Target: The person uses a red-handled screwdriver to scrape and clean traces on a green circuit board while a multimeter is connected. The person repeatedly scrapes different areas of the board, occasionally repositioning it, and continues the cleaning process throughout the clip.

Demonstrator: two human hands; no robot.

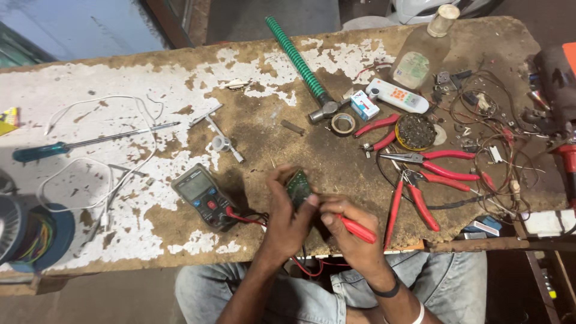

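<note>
My left hand point(287, 217) grips a small green circuit board point(297, 185), tilted up just above the worn wooden workbench point(150, 78) near its front edge. My right hand point(348, 228) holds a red test probe point(359, 229) with its tip hidden at the board. A red lead point(245, 218) runs from a dark digital multimeter point(203, 195) lying left of my hands. I sit with my knees in jeans under the bench.
Several red-handled pliers point(420, 180) lie to the right. Behind them sit a hammer with a green grip point(300, 63), a tape roll point(343, 123), a glass bottle point(422, 51) and tangled wires point(498, 132). A blue screwdriver point(78, 144) and white cable point(90, 174) lie left.
</note>
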